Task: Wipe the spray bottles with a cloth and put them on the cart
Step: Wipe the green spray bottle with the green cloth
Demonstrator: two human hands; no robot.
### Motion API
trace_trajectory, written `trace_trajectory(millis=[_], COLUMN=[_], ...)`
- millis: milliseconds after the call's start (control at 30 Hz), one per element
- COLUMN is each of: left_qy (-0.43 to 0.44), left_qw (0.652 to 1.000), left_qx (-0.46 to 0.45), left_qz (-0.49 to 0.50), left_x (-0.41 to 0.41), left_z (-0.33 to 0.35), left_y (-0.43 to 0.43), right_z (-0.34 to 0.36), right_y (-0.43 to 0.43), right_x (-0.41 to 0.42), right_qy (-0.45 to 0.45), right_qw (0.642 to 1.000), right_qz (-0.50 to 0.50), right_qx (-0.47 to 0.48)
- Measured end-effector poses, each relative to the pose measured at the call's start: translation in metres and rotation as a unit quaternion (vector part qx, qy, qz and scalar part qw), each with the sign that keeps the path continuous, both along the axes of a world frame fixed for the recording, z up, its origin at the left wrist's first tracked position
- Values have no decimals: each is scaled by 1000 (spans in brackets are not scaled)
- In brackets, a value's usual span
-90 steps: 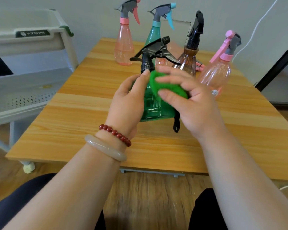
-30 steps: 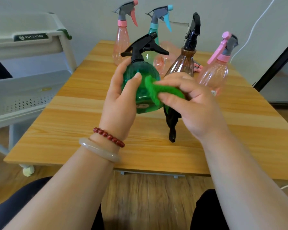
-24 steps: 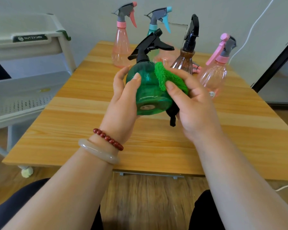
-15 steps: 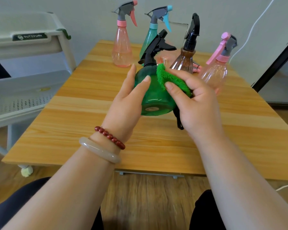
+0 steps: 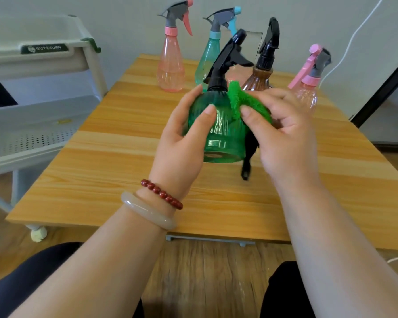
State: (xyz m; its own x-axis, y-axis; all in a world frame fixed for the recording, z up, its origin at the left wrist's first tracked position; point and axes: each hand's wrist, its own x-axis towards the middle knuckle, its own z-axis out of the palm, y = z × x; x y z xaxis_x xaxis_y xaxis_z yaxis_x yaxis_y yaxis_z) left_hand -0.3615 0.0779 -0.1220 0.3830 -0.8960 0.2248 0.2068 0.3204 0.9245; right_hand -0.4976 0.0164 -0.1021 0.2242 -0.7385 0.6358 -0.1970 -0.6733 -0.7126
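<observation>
Two hands are working on one bottle. The left hand is holding the green bottle around its fat body, with the thumb on the front ribs and the fingers curled behind. The right hand is pinching the cloth and pressing it on the bottle's shoulder, just under the black sprayer. A black strip is hanging down below the cloth.

A moment ago the bottle was tipping back and showing more of its bottom. Now it is standing straighter, and the cloth is sitting higher, close to the neck. I think the wiping is moving to a new side, so this bottle is not ready for the cart yet.

The green bottle is staying up over the middle of the surface. Four more are waiting along the far edge: a pink bottle, a blue-green bottle, a brown bottle and a second pink bottle. The cart is standing beside the left edge. A white wire is running up the wall, and a wooden floor is showing below.
</observation>
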Motion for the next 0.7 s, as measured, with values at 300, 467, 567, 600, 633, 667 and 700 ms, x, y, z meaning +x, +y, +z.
trace_trajectory(millis=[300, 467, 567, 600, 633, 667, 700], left_qy=[-17, -14, -9, -12, -16, -19, -18], left_qw=[999, 1000, 1000, 999, 999, 998, 998], left_qx=[5, -3, 4, 5, 5, 6, 6], left_qz=[28, -2, 26, 39, 49, 55, 56], left_x=[9, -4, 3, 6, 9, 11, 12], left_z=[0, 0, -1, 0, 0, 1, 1], left_y=[-2, -1, -1, -1, -1, -1, -1], right_z=[4, 1, 4, 6, 8, 9, 9], right_y=[6, 0, 2, 3, 4, 5, 5], right_x=[-2, -1, -6, -7, -8, -9, -8], right_qy=[64, -25, 46, 81, 111, 129, 128], right_qw=[994, 999, 989, 980, 972, 969, 972], right_qz=[85, 15, 132, 176, 202, 208, 195], right_qx=[-1, 45, 36, 45, 49, 46, 38])
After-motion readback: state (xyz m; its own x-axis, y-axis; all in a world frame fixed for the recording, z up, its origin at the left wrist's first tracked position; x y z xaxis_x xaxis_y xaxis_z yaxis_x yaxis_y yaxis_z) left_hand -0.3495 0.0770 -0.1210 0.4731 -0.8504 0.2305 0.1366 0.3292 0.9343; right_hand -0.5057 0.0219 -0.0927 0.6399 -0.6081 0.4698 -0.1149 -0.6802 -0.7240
